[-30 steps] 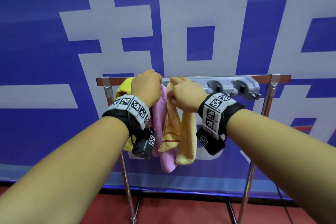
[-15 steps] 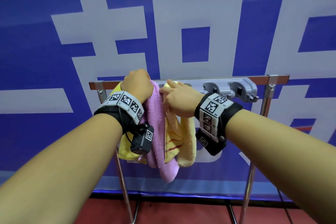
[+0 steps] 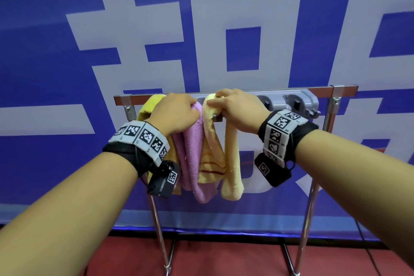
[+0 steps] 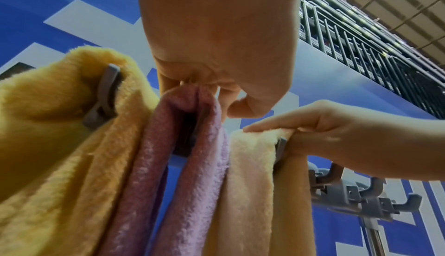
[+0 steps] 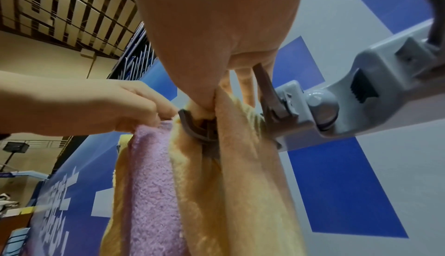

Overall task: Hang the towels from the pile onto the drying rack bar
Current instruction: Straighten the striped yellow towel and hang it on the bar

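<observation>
Head view, my hands: my left hand curls over the top fold of the pink towel; my right hand pinches the top of the pale yellow towel.
Head view, towels: both hang from the grey hook strip just under the drying rack bar; a darker yellow towel hangs to the left, half hidden by my left wrist.
Head view, surroundings: a blue banner with large white characters stands behind the rack; a red floor lies below.
Left wrist view: my fingers bunch the pink towel's fold; a grey hook pokes out of the yellow towel beside it.
Right wrist view: my thumb presses the pale towel onto a brown hook; the neighbouring hook sits just beside my fingers.
Cannot tell: whether the pink towel sits on a hook; my palm covers it.
</observation>
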Demonstrator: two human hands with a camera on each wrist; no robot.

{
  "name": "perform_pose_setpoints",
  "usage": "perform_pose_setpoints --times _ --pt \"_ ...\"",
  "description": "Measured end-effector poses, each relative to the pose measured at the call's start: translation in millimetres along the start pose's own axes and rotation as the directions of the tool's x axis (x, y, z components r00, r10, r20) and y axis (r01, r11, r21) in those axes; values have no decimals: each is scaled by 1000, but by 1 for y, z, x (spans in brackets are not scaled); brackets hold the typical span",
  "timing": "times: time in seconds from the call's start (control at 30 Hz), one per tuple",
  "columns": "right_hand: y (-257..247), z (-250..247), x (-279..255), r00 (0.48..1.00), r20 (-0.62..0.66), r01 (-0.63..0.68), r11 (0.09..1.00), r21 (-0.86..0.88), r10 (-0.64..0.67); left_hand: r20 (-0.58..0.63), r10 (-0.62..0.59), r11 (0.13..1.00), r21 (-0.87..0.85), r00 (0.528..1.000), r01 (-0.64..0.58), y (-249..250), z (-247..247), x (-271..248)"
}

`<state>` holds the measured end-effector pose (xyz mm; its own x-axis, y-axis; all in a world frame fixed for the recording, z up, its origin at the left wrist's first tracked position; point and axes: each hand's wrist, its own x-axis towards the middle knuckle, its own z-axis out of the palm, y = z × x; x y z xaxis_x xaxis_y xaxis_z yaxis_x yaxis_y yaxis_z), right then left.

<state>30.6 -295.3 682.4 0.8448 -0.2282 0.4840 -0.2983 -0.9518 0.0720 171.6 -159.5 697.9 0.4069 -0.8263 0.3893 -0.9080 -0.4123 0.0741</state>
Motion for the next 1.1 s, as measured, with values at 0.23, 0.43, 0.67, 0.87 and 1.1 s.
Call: perform_pose_setpoints --times 0.23,0.43,0.67,0.87,1.1 --pt "-12 4 12 992 79 101 995 12 -102 51 56 998 -28 997 -55 -14 4 -8" --pt "-15 1 19 970 159 186 983 -12 -181 95 94 996 -15 991 -93 -20 8 -5" --pt "-14 1 21 956 209 213 977 -7 -207 112 104 992 -81 988 -96 -27 7 -8" --pt "-11 3 15 964 162 197 976 91 -209 -114 4 986 -167 993 -23 -27 8 -15" --pt "-5 1 3 987 131 71 984 164 -93 -243 241 969 115 940 -219 -26 6 -18"
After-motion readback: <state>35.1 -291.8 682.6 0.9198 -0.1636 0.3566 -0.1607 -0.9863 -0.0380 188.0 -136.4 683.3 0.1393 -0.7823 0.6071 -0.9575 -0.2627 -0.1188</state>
